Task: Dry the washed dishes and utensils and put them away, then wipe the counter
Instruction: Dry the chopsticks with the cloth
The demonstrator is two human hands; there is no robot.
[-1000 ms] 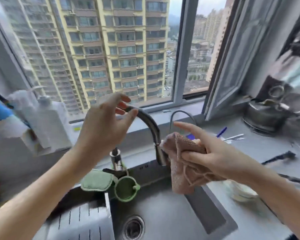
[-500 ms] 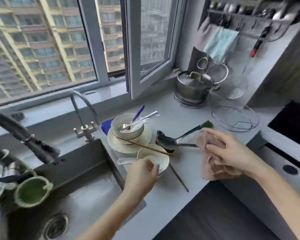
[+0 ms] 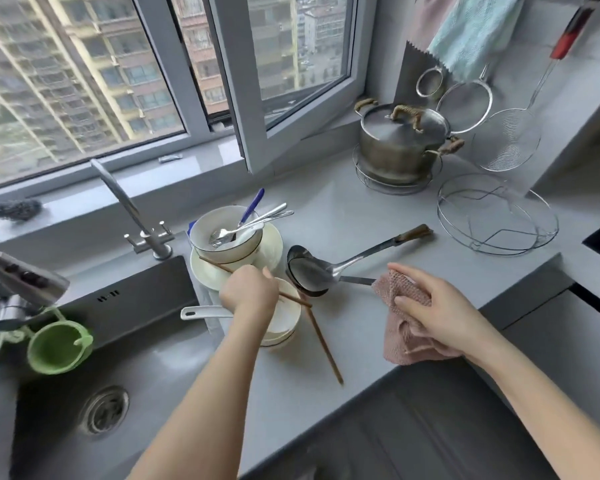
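My left hand (image 3: pixel 250 292) is curled over the far rim of a small white bowl (image 3: pixel 288 320) and pinches a wooden chopstick (image 3: pixel 212 264) lying across it. A white spoon handle (image 3: pixel 205 311) sticks out left under my wrist. A second chopstick (image 3: pixel 323 344) lies on the grey counter (image 3: pixel 361 220). Behind them a larger bowl (image 3: pixel 222 244) with several forks and spoons (image 3: pixel 257 220) sits on a cream plate (image 3: pixel 272 249). A steel ladle (image 3: pixel 309 268) lies to the right. My right hand (image 3: pixel 440 313) grips a pink cloth (image 3: pixel 406 337) above the counter.
The sink (image 3: pixel 153 375) is at lower left, with a green strainer cup (image 3: pixel 59 344) and a small tap (image 3: pixel 132 209). A lidded pot (image 3: pixel 399 143) and a wire rack (image 3: pixel 496 216) stand at the back right. Strainers (image 3: pixel 506 140) hang on the wall. A window sash (image 3: pixel 257 98) opens inward.
My view swung right from the tap to the dishes. My left hand left the tap and closed over the small bowl at the chopstick. My right hand carried the cloth to the counter.
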